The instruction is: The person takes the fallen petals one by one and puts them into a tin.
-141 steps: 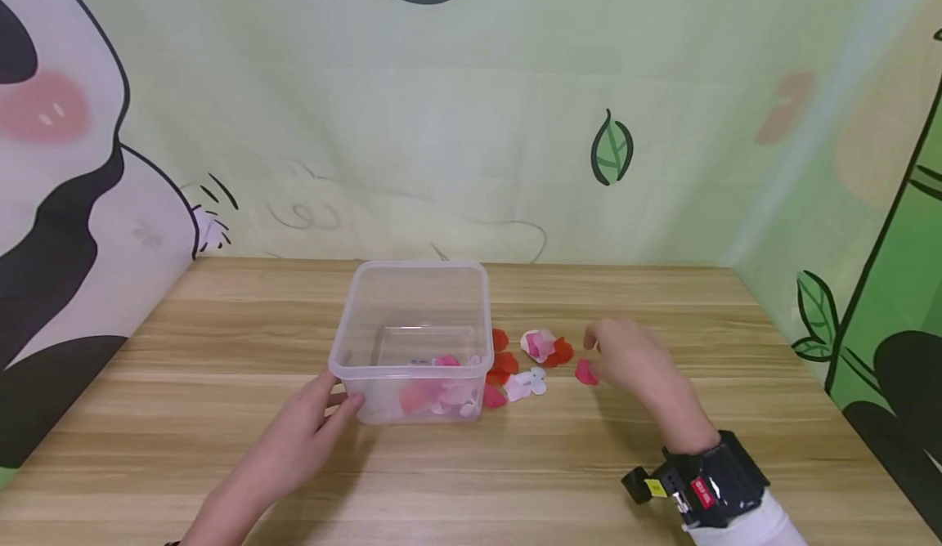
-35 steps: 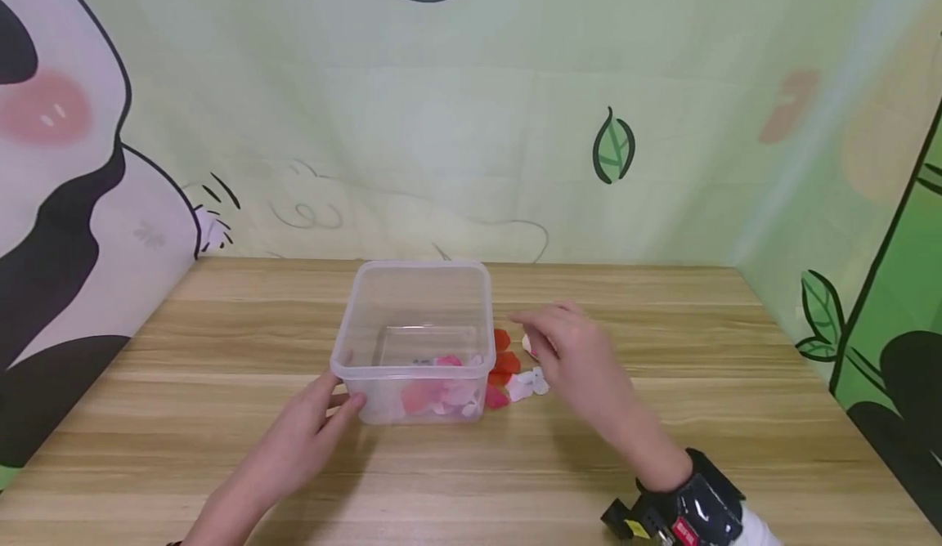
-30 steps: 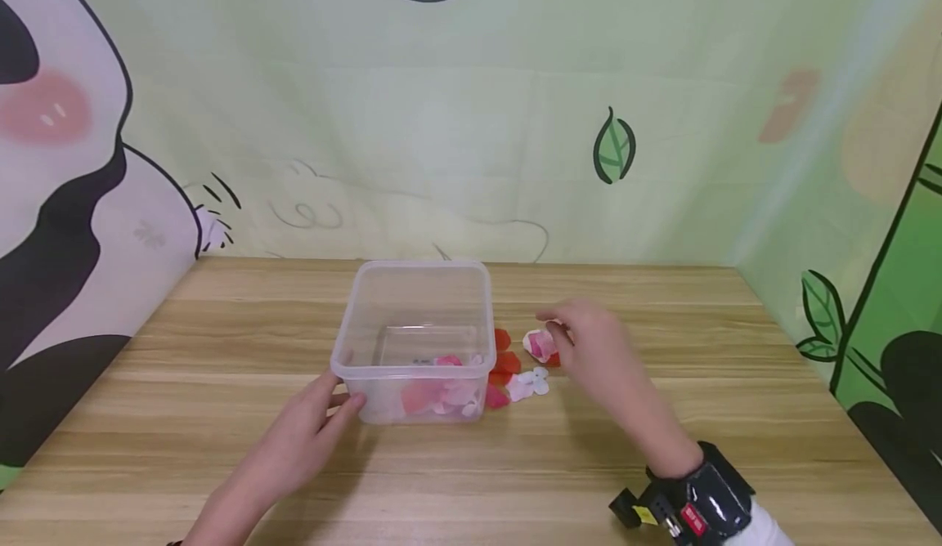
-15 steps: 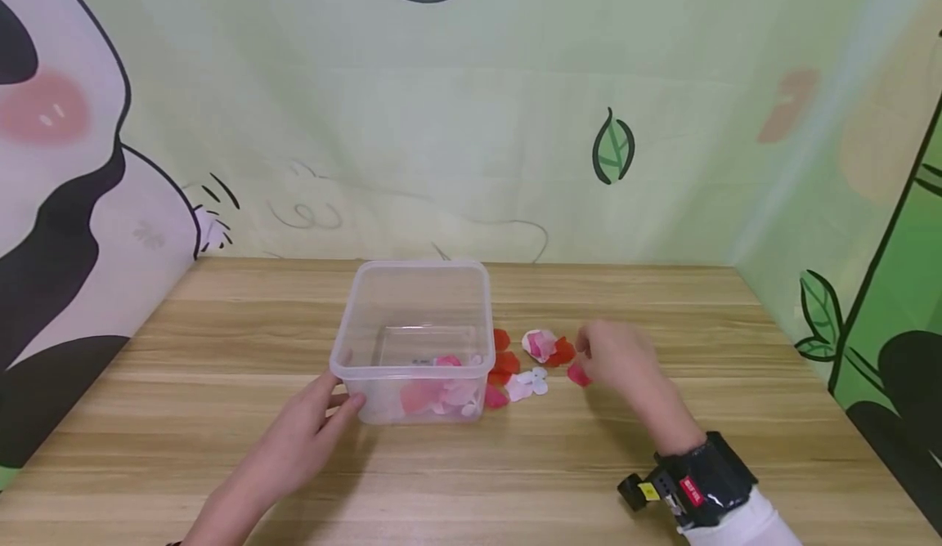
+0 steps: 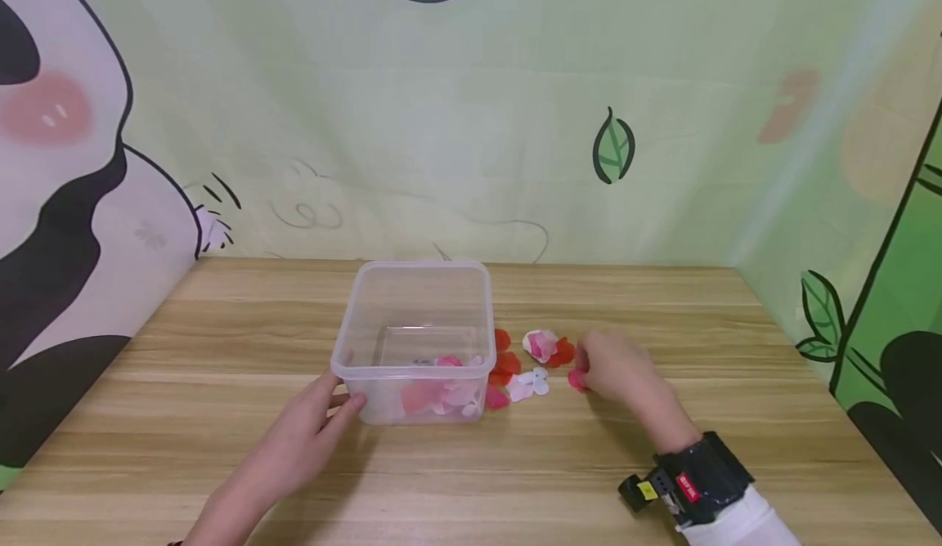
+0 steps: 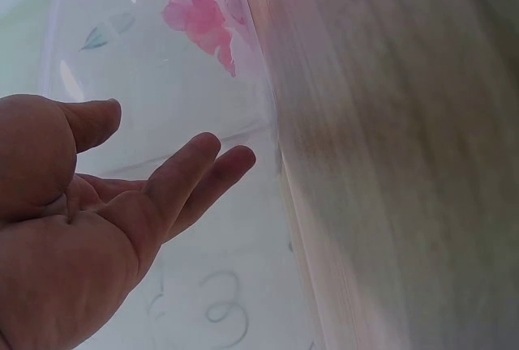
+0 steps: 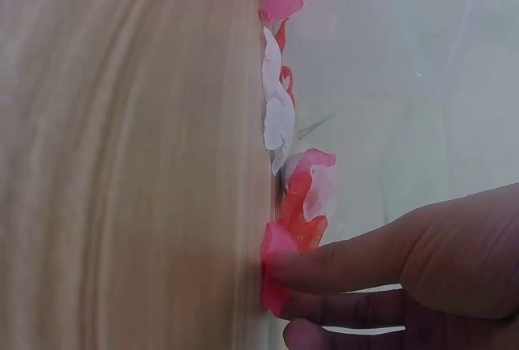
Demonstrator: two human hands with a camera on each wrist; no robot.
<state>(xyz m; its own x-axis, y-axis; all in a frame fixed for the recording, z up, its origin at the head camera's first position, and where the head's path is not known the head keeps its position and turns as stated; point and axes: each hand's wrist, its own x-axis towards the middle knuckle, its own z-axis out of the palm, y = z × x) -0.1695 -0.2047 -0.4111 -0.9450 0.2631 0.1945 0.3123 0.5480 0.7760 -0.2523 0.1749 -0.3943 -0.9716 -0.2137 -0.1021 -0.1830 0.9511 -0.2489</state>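
A clear plastic box point(image 5: 412, 370) stands on the table with pink and white petals point(image 5: 441, 395) in its bottom. At its near left corner rests my left hand point(image 5: 302, 436), thumb by the front wall; the left wrist view shows the fingers loosely extended. My right hand point(image 5: 621, 370) pinches a deep-pink petal point(image 7: 280, 245) lying at the tabletop, thumb on its face. Just left of that hand lie a pink-and-white petal cluster point(image 5: 540, 345) and a red-orange petal point(image 5: 562, 353). The right fingertips are partly hidden in the head view.
Between the box and the cluster lie red-orange petals point(image 5: 506, 366), pale petals point(image 5: 528, 383) and another deep-pink petal point(image 5: 496, 397). A wood-grain table point(image 5: 471, 489) meets a printed cloth backdrop point(image 5: 471, 121). My right wrist wears a black camera mount point(image 5: 699, 476).
From over the petal cluster, my right hand has moved right and down to the deep-pink petal, and its thumb and finger now pinch it. The left hand and box have stayed put.
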